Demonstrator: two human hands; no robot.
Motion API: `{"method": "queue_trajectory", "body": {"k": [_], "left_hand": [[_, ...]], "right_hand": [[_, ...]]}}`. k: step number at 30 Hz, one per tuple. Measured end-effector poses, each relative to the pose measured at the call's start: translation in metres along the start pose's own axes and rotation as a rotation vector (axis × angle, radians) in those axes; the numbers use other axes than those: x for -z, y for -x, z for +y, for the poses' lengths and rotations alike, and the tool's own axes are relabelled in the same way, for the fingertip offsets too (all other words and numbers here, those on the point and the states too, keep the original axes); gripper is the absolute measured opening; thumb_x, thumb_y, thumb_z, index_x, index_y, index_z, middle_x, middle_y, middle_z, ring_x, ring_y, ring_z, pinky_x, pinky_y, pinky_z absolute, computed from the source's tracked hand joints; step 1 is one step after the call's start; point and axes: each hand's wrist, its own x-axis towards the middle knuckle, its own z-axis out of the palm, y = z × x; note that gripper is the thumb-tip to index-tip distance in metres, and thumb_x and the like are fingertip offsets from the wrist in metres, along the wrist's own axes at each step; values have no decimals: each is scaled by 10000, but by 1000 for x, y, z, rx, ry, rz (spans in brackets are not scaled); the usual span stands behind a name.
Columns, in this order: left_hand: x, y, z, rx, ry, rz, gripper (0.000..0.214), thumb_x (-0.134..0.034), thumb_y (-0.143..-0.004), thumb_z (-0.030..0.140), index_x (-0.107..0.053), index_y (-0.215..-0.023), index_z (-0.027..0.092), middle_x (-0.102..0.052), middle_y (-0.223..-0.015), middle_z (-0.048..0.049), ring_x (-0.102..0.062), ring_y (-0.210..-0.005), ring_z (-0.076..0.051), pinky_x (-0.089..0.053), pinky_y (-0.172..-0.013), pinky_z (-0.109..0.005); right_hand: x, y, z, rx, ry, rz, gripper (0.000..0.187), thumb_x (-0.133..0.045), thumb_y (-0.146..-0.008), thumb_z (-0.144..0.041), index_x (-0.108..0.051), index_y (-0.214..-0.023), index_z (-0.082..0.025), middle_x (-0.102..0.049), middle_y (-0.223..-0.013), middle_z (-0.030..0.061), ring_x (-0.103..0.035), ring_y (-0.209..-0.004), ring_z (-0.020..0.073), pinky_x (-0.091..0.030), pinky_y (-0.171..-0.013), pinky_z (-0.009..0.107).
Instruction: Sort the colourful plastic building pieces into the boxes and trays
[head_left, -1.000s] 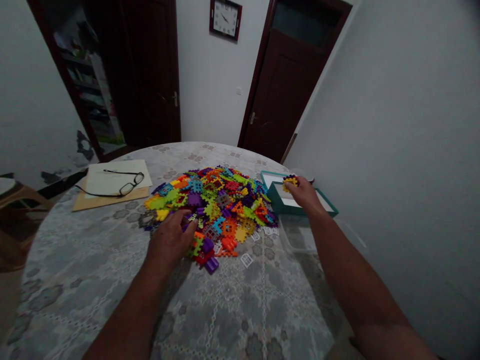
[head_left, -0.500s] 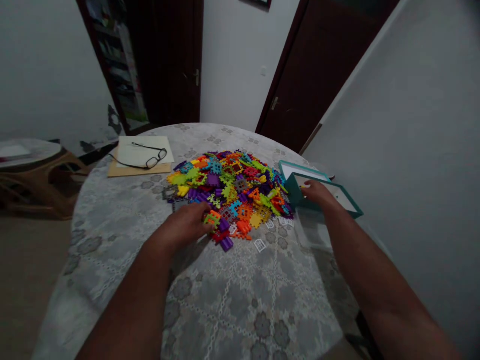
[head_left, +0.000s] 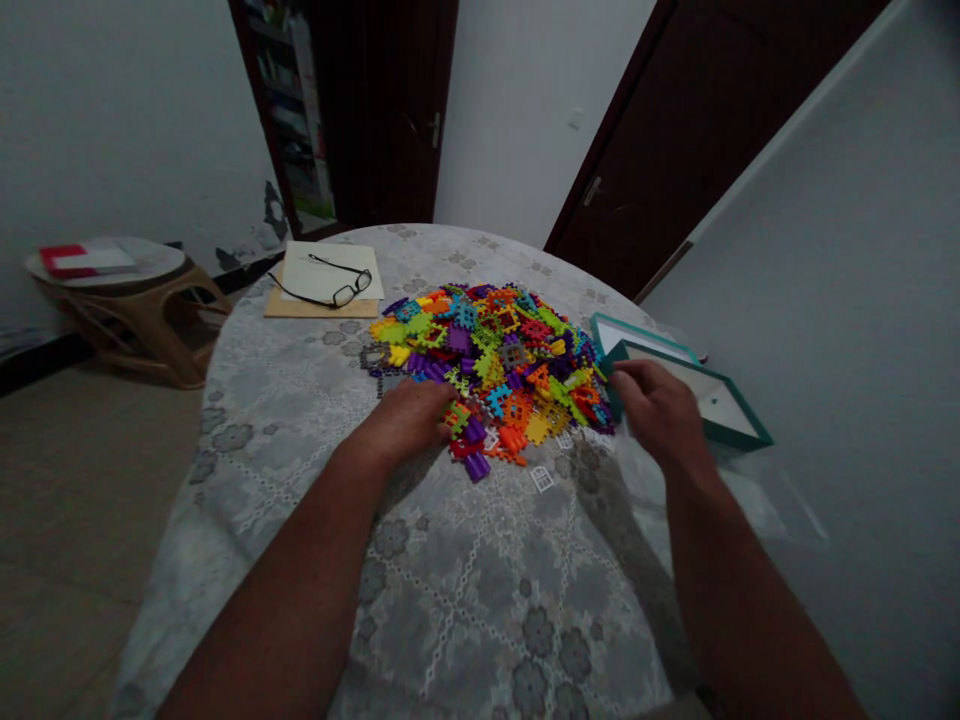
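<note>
A heap of colourful interlocking plastic building pieces (head_left: 491,345) lies in the middle of the table. My left hand (head_left: 411,418) rests at its near left edge, fingers curled round a green and orange building piece (head_left: 455,418). Purple connector pieces (head_left: 477,466) lie just beyond those fingertips. My right hand (head_left: 664,405) is raised by the near left corner of a teal-edged open box (head_left: 739,438), with thumb and fingers drawn together. Whatever they may hold is hidden. A small white window-shaped piece (head_left: 541,479) lies in front of the heap.
Behind the box is another teal-rimmed box part (head_left: 645,335). Clear plastic packaging (head_left: 772,500) lies under and beside my right forearm. Black-framed glasses (head_left: 346,293) rest on papers (head_left: 304,265) at the far left. A stool (head_left: 150,325) stands beyond the table; walls and doors surround it.
My right hand has drawn back from the box's inside to its near corner, fingers closing together. My left hand stays at the heap's edge. The whole view has shifted left.
</note>
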Motion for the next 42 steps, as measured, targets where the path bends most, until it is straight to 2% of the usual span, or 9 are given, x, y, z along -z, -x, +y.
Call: {"method": "queue_trajectory", "body": {"k": [4, 11, 18, 22, 24, 29, 35, 38, 42], "left_hand": [[4, -4, 1, -128, -132, -149, 301, -713, -857, 223, -809, -1137, 274, -792, -1086, -125, -705, -1039, -347, -518, -968, -461], [4, -6, 8, -119, 44, -91, 118, -666, -879, 266, -774, -925, 275, -775, -952, -105, -695, -934, -314, -531, -902, -439], [1, -6, 22, -27, 171, 35, 119, -639, -947, 378, -702, -973, 280, -729, -874, -35, -657, -820, -247, -525, -766, -368], [-9, -8, 28, 64, 342, 32, 138, -653, -943, 381, -681, -1011, 265, -694, -856, -18, -650, -692, -207, -532, -630, -331], [-15, -8, 29, 108, 456, 15, 166, -676, -931, 376, -673, -1051, 262, -679, -860, -8, -663, -669, -190, -550, -601, -317], [-20, -8, 34, 182, 710, -65, 290, -755, -861, 380, -668, -1099, 238, -725, -893, -26, -721, -699, -198, -598, -638, -342], [-21, -4, 39, 101, 581, -122, 288, -720, -877, 381, -711, -1117, 221, -739, -767, -22, -626, -569, -180, -474, -547, -295], [-23, 0, 45, -6, 555, -195, 256, -706, -902, 419, -765, -1059, 225, -795, -926, -65, -708, -782, -230, -550, -689, -333], [-27, 4, 50, -92, 528, -259, 228, -732, -894, 396, -800, -1049, 244, -818, -1038, -71, -723, -937, -273, -573, -819, -372]], "right_hand": [[-49, 47, -35, 231, -154, -243, 270, -605, -1014, -389, -782, -1144, -230, -801, -1109, 115, -740, -971, 273, -581, -921, 417], [-113, 69, -32, 347, -109, -232, 455, -582, -1000, -248, -650, -1447, -201, -660, -1445, 184, -621, -1358, 340, -523, -1159, 522], [-120, 71, -28, 231, -209, -172, 516, -646, -971, -321, -631, -1479, -227, -645, -1383, 182, -634, -1274, 345, -536, -1095, 518], [-115, 68, -23, 141, -279, -192, 192, -607, -973, -329, -756, -1035, -226, -693, -998, 84, -665, -941, 267, -555, -901, 408], [-109, 67, -22, 79, -323, -170, 180, -616, -985, -371, -731, -940, -241, -680, -917, 54, -641, -876, 249, -536, -848, 378], [-94, 71, -28, -81, -594, -160, 248, -733, -946, -414, -726, -1161, -290, -738, -1043, 32, -668, -947, 249, -543, -868, 368], [-94, 85, -45, 11, -714, -366, 281, -692, -991, -382, -723, -1269, -352, -753, -1149, 26, -689, -1031, 238, -553, -964, 393], [-100, 90, -48, -15, -755, -399, 499, -757, -948, -378, -646, -1434, -388, -756, -1186, 18, -697, -1034, 233, -567, -971, 402], [-111, 89, -50, -121, -909, -436, 465, -827, -900, -429, -688, -1336, -344, -773, -1180, 36, -722, -1040, 243, -593, -947, 398]]}}
